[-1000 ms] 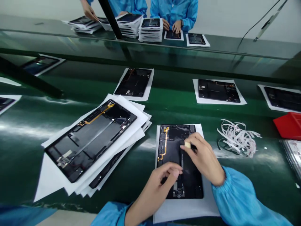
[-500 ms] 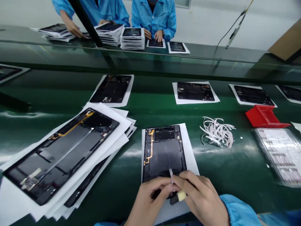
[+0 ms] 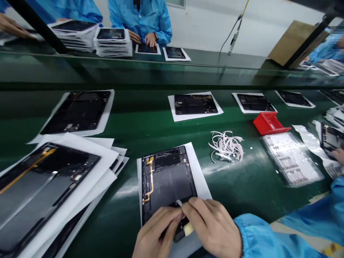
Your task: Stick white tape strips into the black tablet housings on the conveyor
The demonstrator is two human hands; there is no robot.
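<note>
We list one dark tablet housing [image 3: 168,177] on a white sheet [image 3: 200,172], its far part lying beyond both hands, its near end beneath them. We record the right hand [image 3: 213,225] pinching a pale strip [image 3: 178,203], a yellow piece [image 3: 188,229] below its fingers; the left hand [image 3: 158,233], fingertips drawn together, meets it, though whether it grips the strip we cannot tell.

Left hand [image 3: 158,231] and right hand [image 3: 213,227] meet over a tablet [image 3: 173,179], a pale strip [image 3: 178,203] at their fingertips, a yellow-and-black piece [image 3: 188,229] tucked in the right. Left of them, piled tablets [image 3: 59,188]; beyond, curled strips [image 3: 227,147].
</note>
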